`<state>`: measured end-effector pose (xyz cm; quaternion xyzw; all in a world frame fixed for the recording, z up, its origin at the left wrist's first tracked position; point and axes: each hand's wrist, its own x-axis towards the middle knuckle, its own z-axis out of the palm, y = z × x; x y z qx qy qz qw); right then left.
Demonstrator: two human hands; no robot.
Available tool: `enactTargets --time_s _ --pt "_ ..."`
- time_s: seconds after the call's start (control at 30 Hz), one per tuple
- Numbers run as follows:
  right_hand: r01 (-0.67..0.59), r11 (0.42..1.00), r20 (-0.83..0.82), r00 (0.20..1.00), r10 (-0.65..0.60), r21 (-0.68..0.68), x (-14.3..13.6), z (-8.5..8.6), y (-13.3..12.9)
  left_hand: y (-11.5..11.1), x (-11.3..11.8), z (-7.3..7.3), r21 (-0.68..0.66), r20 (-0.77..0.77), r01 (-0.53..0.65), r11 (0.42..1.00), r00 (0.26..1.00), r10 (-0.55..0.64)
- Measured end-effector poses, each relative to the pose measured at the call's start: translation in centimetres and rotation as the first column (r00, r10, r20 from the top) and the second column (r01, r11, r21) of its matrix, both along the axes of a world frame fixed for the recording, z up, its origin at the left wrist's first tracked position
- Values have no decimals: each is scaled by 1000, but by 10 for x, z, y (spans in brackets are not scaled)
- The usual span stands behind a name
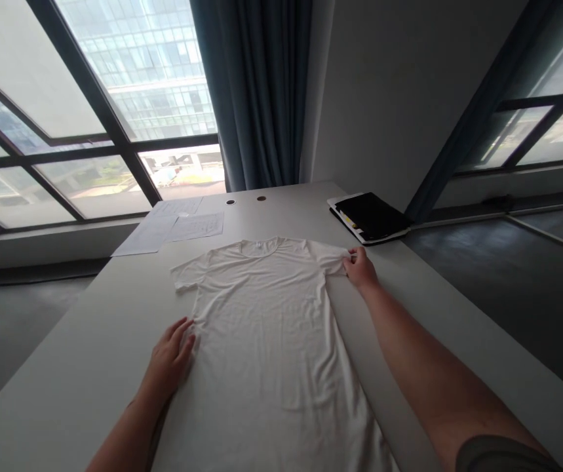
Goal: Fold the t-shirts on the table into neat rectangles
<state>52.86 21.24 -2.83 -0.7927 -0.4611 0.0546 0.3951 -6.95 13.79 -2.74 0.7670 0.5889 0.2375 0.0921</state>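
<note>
A white short-sleeved T-shirt (266, 328) lies spread on the table, its neckline at the far end and its lower part running out of view toward me. My right hand (361, 269) pinches the edge of the sleeve on the right side. At the shirt's left side edge, below the other sleeve, rests my left hand (170, 354). Its fingers are stretched out and touch the fabric without a visible grip. Soft wrinkles run across the shirt's body and along its right side.
The white table (89, 347) reaches to the wall. Paper sheets (163, 226) lie at its back left. A black folder or notebook (372, 216) sits on papers at the back right. Two round cable holes show at the far edge. A blue curtain (256, 92) hangs beside the window.
</note>
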Motion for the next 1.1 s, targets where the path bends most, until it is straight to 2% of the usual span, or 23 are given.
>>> enactTargets --time_s 0.1,0.17,0.3,0.4,0.5,0.57,0.67,0.77,0.83,1.0,1.1 --pt "-108 994 -75 991 110 27 -3 7 -2 8 8 4 3 -12 4 1000 1000 -4" --pt "-168 985 -50 985 166 -33 -5 12 -2 12 14 8 -6 -39 19 1000 999 -20" --pt "-144 978 27 988 150 -154 -8 24 2 12 17 9 -32 -48 43 999 998 -44" --pt "-139 976 95 983 156 -169 -16 39 13 9 16 9 -52 -51 48 997 997 -51" --pt "-192 966 173 960 222 -171 -39 59 27 6 18 11 -59 -67 48 997 996 -52" --pt "-262 944 267 912 310 -202 -65 72 34 6 19 12 -55 -78 49 997 996 -53" --pt "-363 855 437 744 506 -370 -114 84 36 5 20 13 -54 -93 55 997 994 -60" --pt "-391 736 473 581 663 -552 -157 81 33 5 20 12 -63 -105 63 996 992 -69" --pt "-395 713 480 541 690 -579 -172 71 33 4 20 12 -66 -113 64 996 991 -71" --pt "-331 741 391 685 614 -584 -170 38 43 2 22 13 -90 -129 63 994 989 -75" --pt "-309 741 383 701 601 -597 -160 22 44 2 22 15 -102 -131 65 993 988 -78"
